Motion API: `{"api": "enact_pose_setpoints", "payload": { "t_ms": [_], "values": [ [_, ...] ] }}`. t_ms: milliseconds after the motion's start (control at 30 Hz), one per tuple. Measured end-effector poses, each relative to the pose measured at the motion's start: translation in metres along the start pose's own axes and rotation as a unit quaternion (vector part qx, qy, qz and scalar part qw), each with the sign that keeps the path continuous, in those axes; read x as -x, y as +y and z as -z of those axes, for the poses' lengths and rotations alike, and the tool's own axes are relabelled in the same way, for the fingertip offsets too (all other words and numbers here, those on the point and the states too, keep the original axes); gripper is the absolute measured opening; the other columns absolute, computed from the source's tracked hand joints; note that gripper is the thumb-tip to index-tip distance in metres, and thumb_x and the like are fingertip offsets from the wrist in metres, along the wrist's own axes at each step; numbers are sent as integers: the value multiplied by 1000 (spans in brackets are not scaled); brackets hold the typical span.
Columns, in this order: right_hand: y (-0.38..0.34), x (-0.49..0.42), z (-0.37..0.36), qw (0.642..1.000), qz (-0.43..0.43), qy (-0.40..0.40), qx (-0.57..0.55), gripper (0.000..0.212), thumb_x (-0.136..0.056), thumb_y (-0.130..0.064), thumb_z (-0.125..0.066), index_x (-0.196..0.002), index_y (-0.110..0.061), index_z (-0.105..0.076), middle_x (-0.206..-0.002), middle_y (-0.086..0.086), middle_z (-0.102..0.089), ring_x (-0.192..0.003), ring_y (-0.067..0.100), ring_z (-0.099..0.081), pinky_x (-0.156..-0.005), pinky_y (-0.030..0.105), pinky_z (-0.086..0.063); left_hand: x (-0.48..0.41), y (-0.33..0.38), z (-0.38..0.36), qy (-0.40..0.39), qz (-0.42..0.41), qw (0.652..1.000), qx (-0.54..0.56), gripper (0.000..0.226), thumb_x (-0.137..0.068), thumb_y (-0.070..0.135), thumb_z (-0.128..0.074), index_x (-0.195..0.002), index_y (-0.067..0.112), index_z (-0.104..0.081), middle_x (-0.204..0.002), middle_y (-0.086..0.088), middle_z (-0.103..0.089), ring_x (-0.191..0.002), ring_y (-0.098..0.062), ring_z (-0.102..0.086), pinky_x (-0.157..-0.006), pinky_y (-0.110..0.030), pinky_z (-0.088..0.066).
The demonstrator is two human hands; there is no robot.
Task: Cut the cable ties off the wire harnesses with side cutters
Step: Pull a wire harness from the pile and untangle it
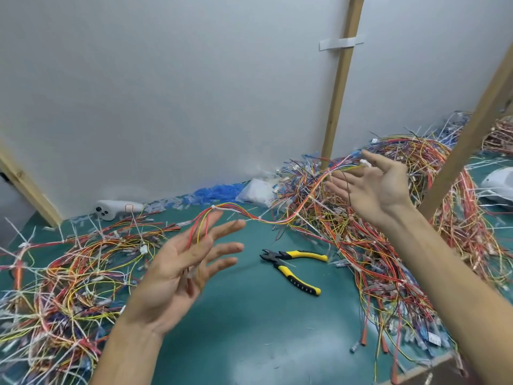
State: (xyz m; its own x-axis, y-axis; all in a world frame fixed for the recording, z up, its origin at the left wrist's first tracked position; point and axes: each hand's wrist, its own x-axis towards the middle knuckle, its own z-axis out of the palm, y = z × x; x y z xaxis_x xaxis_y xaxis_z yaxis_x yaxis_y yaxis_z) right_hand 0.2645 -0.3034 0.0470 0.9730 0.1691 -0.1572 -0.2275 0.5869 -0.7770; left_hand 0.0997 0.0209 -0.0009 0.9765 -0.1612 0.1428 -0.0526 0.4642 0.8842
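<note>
Many harnesses heaped at mat's right edge, likely uncut; one draped over spread-fingered left hand, right hand; side cutters idle

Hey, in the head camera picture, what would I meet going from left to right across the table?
Tangled wire pile → left hand → side cutters → right hand → white plastic housing. I left out the big wire heap on the right, because it overlaps the cutters and the right hand.
</note>
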Motion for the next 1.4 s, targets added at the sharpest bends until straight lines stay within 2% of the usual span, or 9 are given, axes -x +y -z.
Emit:
{"api": "enact_pose_setpoints", "payload": {
  "t_ms": [300, 400, 567, 733, 867, 967, 1033, 1133, 1400],
  "values": [
    [-3, -4, -7, 986, 61, -8, -157, 98, -103, -52, -47, -162, 8, 5, -165, 39, -12, -154, 54, -20, -124, 56, -33, 5, 3, -20, -37, 107, 969, 220, 72, -105, 62, -31, -164, 22, -19, -155, -38, -40, -145, -51, -43, -118, -55, -40],
    [-4, -6, -11, 985, 81, -17, -151, 97, -102, -49, -48, -163, 5, 4, -167, 36, -11, -155, 52, -18, -123, 56, -34, 7, -3, -13, -54, 124, 980, 148, 71, -105, 61, -28, -162, 19, -31, -153, -32, -47, -138, -49, -52, -102, -52, -56],
    [-12, -6, -33, 987, 81, -93, -104, 87, -100, -35, -49, -159, 14, -9, -163, 40, -21, -150, 55, -30, -120, 62, -36, 12, -44, -15, 40, 180, 977, -107, 65, -86, 57, -58, -122, 5, -69, -111, -29, -73, -81, -43, -72, -67, -37, -58],
    [-4, 6, -69, 979, 55, -195, 14, 54, -98, -35, -49, -137, 3, -47, -154, 37, -44, -135, 55, -53, -109, 56, -52, 8, -73, -14, 219, 37, 811, -542, 10, -97, 24, -67, -101, 33, -70, -90, 12, -77, -84, -4, -73, -86, -39, -58],
    [12, 13, -92, 971, 50, -217, 82, 73, -101, -43, -43, -146, 14, -43, -141, 34, -59, -128, 56, -59, -115, 59, -44, -10, -34, -23, 282, -223, 728, -583, 23, -99, 19, -63, -121, 23, -66, -116, 13, -61, -110, -7, -61, -98, -25, -47],
    [27, 19, -105, 959, 19, -262, 110, 69, -100, -39, -43, -148, 11, -44, -139, 32, -62, -130, 49, -61, -115, 58, -43, -30, -2, -37, 280, -244, 710, -598, 35, -99, 34, -57, -129, 20, -66, -126, 10, -64, -119, -8, -59, -106, -22, -42],
    [36, 24, -110, 943, 2, -298, 147, 60, -100, -30, -41, -146, 9, -48, -139, 30, -63, -131, 44, -62, -112, 56, -48, -45, 5, -41, 262, -192, 730, -601, 36, -102, 40, -59, -128, 20, -71, -127, 10, -70, -119, -9, -63, -106, -33, -47],
    [46, 28, -114, 916, 33, -307, 258, 42, -105, -6, -42, -143, 5, -55, -137, 20, -68, -130, 31, -66, -107, 45, -55, -60, 0, -41, 216, -136, 849, -462, 17, -99, 26, -72, -113, 20, -80, -106, 14, -79, -104, -2, -72, -99, -34, -55],
    [61, 44, -102, 869, 147, -178, 438, 19, -101, -6, -67, -118, -1, -73, -111, 11, -79, -110, 24, -75, -100, 41, -58, -62, -28, -19, 245, -107, 930, -254, 4, -93, 5, -75, -94, 7, -79, -87, -8, -80, -77, -12, -72, -74, -19, -56]
  ]
}}
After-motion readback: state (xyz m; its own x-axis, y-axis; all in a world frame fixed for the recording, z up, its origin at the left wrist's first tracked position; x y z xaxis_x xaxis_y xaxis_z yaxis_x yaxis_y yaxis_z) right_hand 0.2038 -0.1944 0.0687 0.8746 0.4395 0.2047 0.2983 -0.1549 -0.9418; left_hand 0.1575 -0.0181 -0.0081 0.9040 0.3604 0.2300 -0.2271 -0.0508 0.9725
